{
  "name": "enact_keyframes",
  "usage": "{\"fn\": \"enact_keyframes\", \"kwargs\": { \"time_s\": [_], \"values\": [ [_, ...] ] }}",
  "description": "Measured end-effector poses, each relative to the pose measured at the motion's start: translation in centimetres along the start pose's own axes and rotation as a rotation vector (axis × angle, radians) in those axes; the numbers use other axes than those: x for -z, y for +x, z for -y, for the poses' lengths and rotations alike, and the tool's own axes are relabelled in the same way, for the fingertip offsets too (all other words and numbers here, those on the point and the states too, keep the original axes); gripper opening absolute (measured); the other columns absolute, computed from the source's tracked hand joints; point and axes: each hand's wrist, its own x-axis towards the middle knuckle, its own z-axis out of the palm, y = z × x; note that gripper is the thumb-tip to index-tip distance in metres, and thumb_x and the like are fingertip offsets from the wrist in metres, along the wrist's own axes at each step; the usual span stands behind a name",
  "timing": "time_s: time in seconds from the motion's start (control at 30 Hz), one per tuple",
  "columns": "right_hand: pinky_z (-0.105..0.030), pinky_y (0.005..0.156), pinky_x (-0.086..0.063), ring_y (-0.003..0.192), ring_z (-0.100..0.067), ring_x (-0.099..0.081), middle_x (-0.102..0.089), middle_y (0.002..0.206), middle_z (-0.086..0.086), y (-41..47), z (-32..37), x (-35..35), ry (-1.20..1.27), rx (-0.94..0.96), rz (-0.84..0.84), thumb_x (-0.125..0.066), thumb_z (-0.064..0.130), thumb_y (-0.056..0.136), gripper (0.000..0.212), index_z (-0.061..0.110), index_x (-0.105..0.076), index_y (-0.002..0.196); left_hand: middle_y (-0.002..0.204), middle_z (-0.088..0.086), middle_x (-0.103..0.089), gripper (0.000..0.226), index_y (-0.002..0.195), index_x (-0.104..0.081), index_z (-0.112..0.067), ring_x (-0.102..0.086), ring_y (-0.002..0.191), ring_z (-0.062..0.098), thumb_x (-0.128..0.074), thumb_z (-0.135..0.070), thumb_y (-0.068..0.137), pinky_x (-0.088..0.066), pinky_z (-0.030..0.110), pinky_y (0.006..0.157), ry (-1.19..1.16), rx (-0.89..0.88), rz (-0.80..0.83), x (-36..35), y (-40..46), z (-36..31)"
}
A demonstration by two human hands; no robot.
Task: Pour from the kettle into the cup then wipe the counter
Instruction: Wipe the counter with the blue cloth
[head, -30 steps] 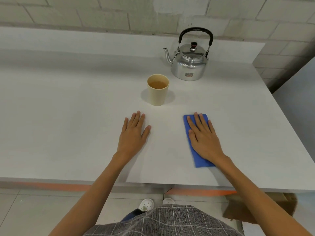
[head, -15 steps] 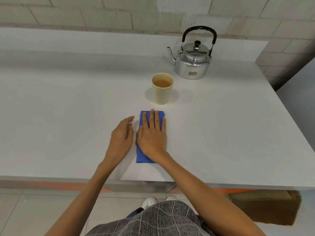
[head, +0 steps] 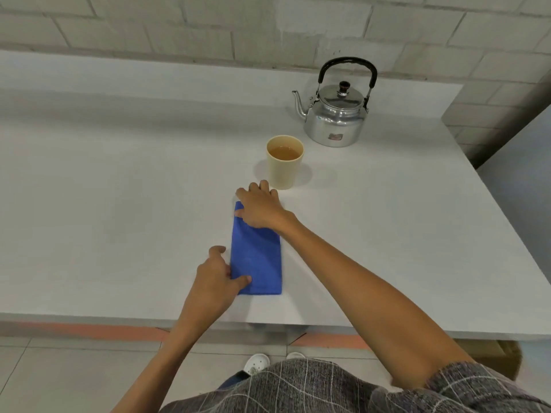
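Observation:
A folded blue cloth [head: 258, 260] lies lengthwise on the white counter [head: 119, 204], near its front edge. My right hand [head: 260, 207] rests on the cloth's far end, fingers curled over that edge. My left hand [head: 215, 280] holds the near left corner, thumb on top. A beige cup [head: 284, 171] with brownish liquid stands upright just beyond my right hand, almost touching the fingers. Behind the cup to the right sits the shiny metal kettle [head: 334, 120], black handle upright and spout pointing left.
A brick wall [head: 208, 28] and a raised ledge run along the back of the counter. The counter's right edge meets a grey panel [head: 524, 180]. Below the front edge are floor tiles and a cardboard box [head: 492, 353].
The cloth slid left under my right hand, from the right of the counter to the middle. My right hand has moved to its far end and my left hand has taken its near corner.

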Motion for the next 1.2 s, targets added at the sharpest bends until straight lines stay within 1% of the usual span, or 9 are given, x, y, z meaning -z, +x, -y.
{"fn": "enact_keyframes", "kwargs": {
  "time_s": [0.17, 0.3, 0.53, 0.7, 0.87, 0.93, 1.03, 1.1, 1.2],
  "values": [
    [-0.041, 0.096, -0.042, 0.118, -0.032, -0.042, -0.047, 0.126, -0.017, 0.6, -0.2, 0.8, 0.165, 0.021, 0.071, -0.055, 0.017, 0.091, 0.029, 0.007, -0.054, 0.118, 0.083, 0.000, -0.063, 0.050, 0.118, -0.048, -0.010, -0.055, 0.069, 0.002, -0.074, -0.020, 0.076, -0.035, 0.014, 0.052, -0.012, 0.080, 0.064, 0.9, 0.5, -0.6],
    [-0.036, 0.083, -0.046, 0.100, -0.030, -0.055, -0.050, 0.118, -0.015, 0.9, 0.8, 1.4, 0.336, 0.065, -0.018, -0.061, 0.014, 0.087, 0.019, 0.007, -0.062, 0.105, 0.082, 0.000, -0.066, 0.038, 0.111, -0.053, -0.013, -0.057, 0.069, 0.003, -0.071, -0.018, 0.078, -0.036, 0.014, 0.051, -0.004, 0.080, 0.039, 1.9, 0.4, -0.5],
    [-0.039, 0.080, -0.052, 0.088, -0.033, -0.057, -0.051, 0.107, -0.017, 2.9, 5.7, 0.9, 0.567, 0.096, -0.157, -0.061, 0.003, 0.085, 0.009, 0.002, -0.066, 0.093, 0.090, 0.006, -0.065, 0.041, 0.117, -0.050, -0.010, -0.056, 0.070, 0.009, -0.068, -0.013, 0.080, -0.037, 0.019, 0.054, 0.017, 0.154, -0.079, 6.2, 0.9, 1.4],
    [-0.038, 0.082, -0.050, 0.084, -0.027, -0.053, -0.051, 0.109, -0.020, 3.6, 7.1, -0.6, 0.605, 0.095, -0.175, -0.053, -0.001, 0.089, 0.012, -0.004, -0.063, 0.094, 0.098, 0.013, -0.060, 0.053, 0.129, -0.041, -0.003, -0.053, 0.086, 0.027, -0.065, -0.006, 0.082, -0.041, 0.033, 0.076, 0.083, 0.154, -0.168, 7.2, 1.1, 2.5],
    [-0.032, 0.091, -0.042, 0.114, -0.029, -0.048, -0.039, 0.132, -0.016, 3.1, 6.6, -0.9, 0.594, 0.143, -0.125, -0.039, 0.000, 0.094, 0.042, 0.007, -0.040, 0.136, 0.139, 0.028, -0.033, 0.063, 0.141, -0.026, -0.001, -0.035, 0.121, 0.044, -0.057, -0.003, 0.086, -0.037, 0.047, 0.093, 0.273, 0.022, -0.288, 5.4, 0.5, 2.5],
    [-0.037, 0.096, -0.043, 0.118, -0.029, -0.046, -0.034, 0.139, -0.013, 2.5, 6.5, -1.1, 0.565, 0.191, -0.150, -0.038, -0.007, 0.090, 0.051, 0.007, -0.035, 0.139, 0.152, 0.025, -0.018, 0.063, 0.146, -0.016, -0.006, -0.025, 0.134, 0.043, -0.049, -0.019, 0.093, -0.033, 0.052, 0.101, 0.366, -0.095, -0.319, 4.2, 0.1, 2.4],
    [-0.039, 0.108, -0.030, 0.133, -0.030, -0.030, -0.028, 0.150, -0.015, 1.8, 6.2, -2.6, 0.284, 0.227, -0.137, -0.046, -0.002, 0.086, 0.051, 0.004, -0.038, 0.137, 0.158, 0.018, 0.002, 0.073, 0.148, -0.003, -0.011, -0.001, 0.146, 0.035, -0.007, -0.057, 0.091, -0.013, 0.054, 0.114, 0.590, -0.177, -0.242, 2.5, -0.1, 2.7],
    [-0.037, 0.116, -0.014, 0.144, -0.028, -0.012, -0.015, 0.157, -0.015, 1.6, 5.9, -3.9, 0.122, 0.234, -0.065, -0.049, 0.011, 0.091, 0.059, 0.005, -0.026, 0.144, 0.157, 0.018, -0.001, 0.087, 0.147, -0.009, -0.009, -0.001, 0.145, 0.034, 0.014, -0.063, 0.082, -0.012, 0.055, 0.114, 0.691, -0.165, -0.200, 1.9, -0.1, 3.1],
    [-0.038, 0.119, -0.001, 0.147, -0.027, 0.006, 0.002, 0.159, -0.013, 1.8, 5.5, -4.4, 0.096, 0.248, -0.010, -0.046, 0.017, 0.095, 0.067, 0.007, -0.008, 0.149, 0.156, 0.018, -0.005, 0.093, 0.146, -0.014, -0.008, -0.005, 0.144, 0.035, 0.019, -0.063, 0.080, -0.015, 0.058, 0.114, 0.743, -0.142, -0.151, 1.5, 0.0, 3.2]
  ]
}}
